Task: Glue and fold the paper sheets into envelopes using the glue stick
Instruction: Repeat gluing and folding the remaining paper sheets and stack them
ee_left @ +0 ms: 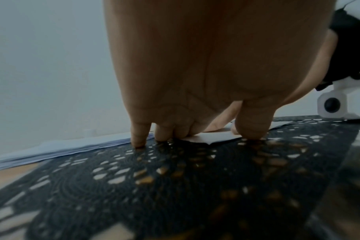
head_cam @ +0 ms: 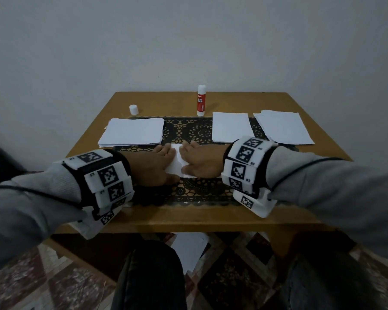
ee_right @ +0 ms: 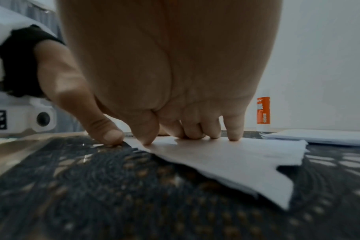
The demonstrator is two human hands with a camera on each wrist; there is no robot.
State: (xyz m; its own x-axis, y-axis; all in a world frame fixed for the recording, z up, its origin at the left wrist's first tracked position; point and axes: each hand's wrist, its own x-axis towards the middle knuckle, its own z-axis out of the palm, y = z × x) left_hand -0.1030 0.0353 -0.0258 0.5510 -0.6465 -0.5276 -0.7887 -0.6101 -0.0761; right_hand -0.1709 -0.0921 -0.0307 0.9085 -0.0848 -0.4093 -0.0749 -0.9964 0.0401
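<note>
white folded sheet [head_cam: 178, 161] (edges ragged)

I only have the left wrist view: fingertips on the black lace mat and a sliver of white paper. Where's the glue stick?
Observer: The red-and-white glue stick stands upright at the far edge of the wooden table, uncapped.
Operator: Where's its cap?
Observer: The small white cap sits apart on the table, far left, behind the left stack of white sheets.
Operator: What is the right hand doing?
Observer: The right hand presses its fingers flat onto the folded white paper, opposite the left hand.
Operator: Any paper off the table?
Observer: Yes, a white sheet lies on the floor under the table's near edge.
</note>
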